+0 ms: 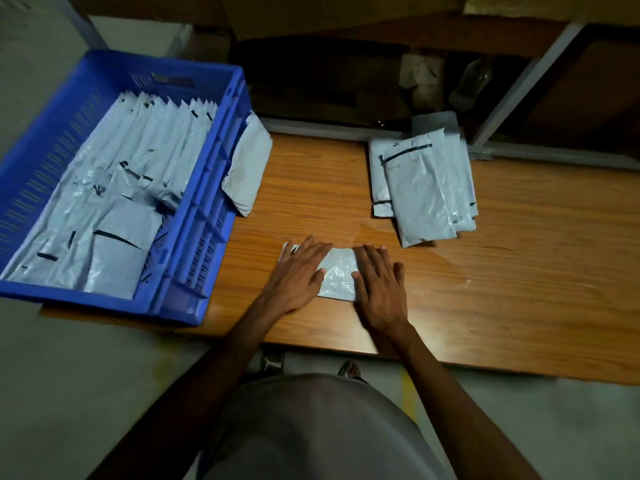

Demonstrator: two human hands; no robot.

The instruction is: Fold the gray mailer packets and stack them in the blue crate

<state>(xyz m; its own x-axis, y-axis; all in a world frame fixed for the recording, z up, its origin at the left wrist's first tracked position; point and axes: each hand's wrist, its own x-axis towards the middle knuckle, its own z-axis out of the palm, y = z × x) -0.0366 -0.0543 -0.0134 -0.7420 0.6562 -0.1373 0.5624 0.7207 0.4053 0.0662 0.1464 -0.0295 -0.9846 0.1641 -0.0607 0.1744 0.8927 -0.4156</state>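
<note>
Packets mostly crated, one under the hands, a small pile left to fold.

Folded gray mailer packet (337,273) lies flat on the wooden table (502,306) at lower centre, pressed down by the left hand (298,275) and right hand (379,284), both with fingers straight and spread, gripping nothing. By my reading this one is being creased and is not yet stacked. At the left of the frame the blue crate (194,216) already holds many packets, a row standing on edge and others lying flat. One more packet (247,164) leans against the crate's outer wall. An unfolded pile (424,187) waits at upper right, well apart from the hands.
</note>
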